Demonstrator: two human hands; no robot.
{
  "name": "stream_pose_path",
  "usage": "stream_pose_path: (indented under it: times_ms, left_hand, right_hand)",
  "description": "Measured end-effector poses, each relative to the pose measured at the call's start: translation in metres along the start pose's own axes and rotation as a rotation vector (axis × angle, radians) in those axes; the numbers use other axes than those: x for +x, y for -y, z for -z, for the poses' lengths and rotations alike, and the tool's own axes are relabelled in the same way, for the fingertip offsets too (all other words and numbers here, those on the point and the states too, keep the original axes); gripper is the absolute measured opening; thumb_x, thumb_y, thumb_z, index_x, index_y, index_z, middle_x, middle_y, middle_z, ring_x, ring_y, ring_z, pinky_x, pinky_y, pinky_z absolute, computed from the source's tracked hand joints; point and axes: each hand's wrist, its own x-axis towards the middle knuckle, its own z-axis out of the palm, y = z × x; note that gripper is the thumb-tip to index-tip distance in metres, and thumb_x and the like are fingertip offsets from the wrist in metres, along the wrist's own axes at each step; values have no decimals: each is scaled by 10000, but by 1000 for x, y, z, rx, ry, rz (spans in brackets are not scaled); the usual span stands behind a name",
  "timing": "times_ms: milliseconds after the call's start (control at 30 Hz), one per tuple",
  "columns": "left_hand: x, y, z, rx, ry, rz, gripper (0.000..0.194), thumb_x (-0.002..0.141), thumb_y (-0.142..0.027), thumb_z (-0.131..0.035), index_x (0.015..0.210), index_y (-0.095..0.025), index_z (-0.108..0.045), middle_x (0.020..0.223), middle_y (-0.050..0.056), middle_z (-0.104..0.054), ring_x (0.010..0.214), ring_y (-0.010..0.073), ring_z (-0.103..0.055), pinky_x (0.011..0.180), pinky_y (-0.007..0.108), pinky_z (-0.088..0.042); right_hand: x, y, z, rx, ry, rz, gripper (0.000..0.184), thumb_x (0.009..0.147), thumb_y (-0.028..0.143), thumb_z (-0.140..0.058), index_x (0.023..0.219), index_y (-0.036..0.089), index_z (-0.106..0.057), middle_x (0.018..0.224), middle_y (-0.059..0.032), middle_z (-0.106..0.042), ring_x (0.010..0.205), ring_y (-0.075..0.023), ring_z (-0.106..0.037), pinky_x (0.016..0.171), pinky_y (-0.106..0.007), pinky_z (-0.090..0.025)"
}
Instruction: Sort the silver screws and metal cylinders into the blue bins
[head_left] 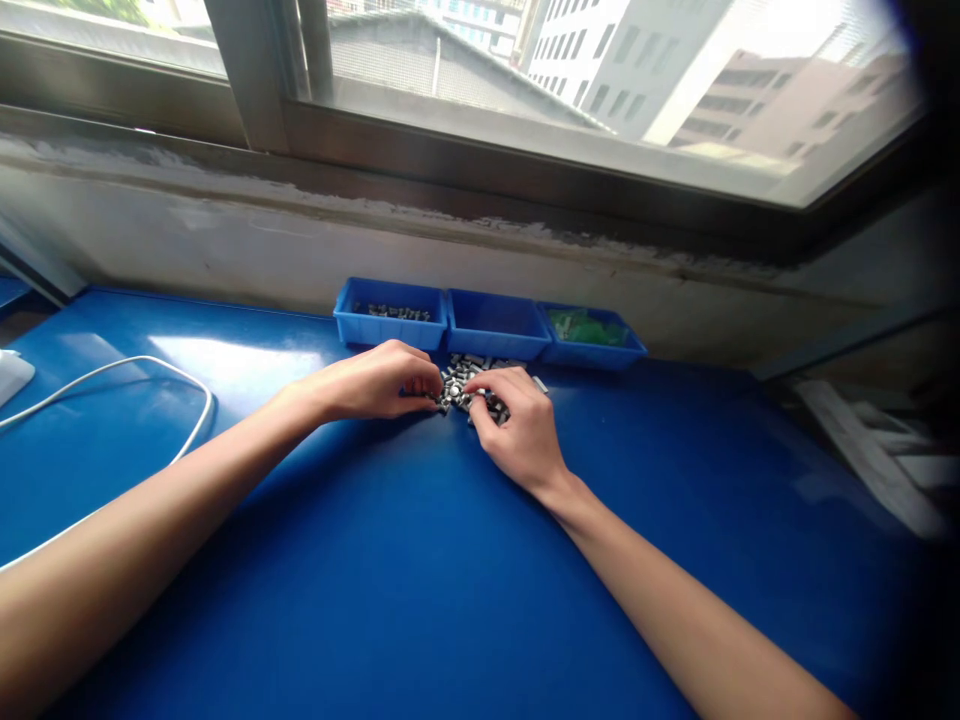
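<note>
A pile of small silvery and dark metal parts [454,388] lies on the blue table in front of the bins. At the pile's left edge, my left hand [384,380] has its fingers curled and the thumb brought close to them; whatever they pinch is hidden. My right hand [523,428] reaches over the right side of the pile, thumb and forefinger closed together on a small metal part. The right palm and fingers cover some of the heap. The exact kind of the parts is too small to tell.
Behind the pile stand three joined blue bins: the left bin [391,330] holds small metal parts, the middle bin [499,343] shows a bare floor, and the right bin [596,354] contains green material. A white cable [202,400] curves across the table [420,600] at left. A window wall rises behind.
</note>
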Motion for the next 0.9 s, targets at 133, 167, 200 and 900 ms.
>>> stream_pose_path:
  times_ms: [133,167,200,900]
  left_hand:
    - [-1,-2,2,-56,-11,19,207,851,-192,-620,1010,-194,-754,874,44,-763,740,153,-698,692,228,-524]
    - [-1,-2,3,-67,-19,26,225,844,-186,-618,1024,-194,-752,877,43,-764,743,154,-700,695,228,-530]
    - [-1,-2,3,-74,-34,30,242,837,-178,-616,1037,-194,-752,880,42,-765,748,154,-701,701,228,-533]
    - [-8,-3,9,-24,-149,131,318,708,-91,-629,991,-168,-753,834,25,-753,703,140,-684,681,230,-541]
  right_hand:
    - [0,0,0,-2,11,2,192,850,75,-576,875,236,-678,909,-41,-739,928,-247,-654,861,-411,-529]
    - [0,0,0,-3,12,4,194,849,73,-576,876,236,-677,910,-42,-739,927,-247,-654,858,-411,-529]
    - [0,0,0,-4,12,6,196,848,71,-575,876,236,-676,911,-42,-738,927,-247,-654,856,-410,-529]
    - [0,0,1,-1,25,29,178,861,68,-579,876,221,-669,915,-44,-729,917,-235,-653,858,-394,-523]
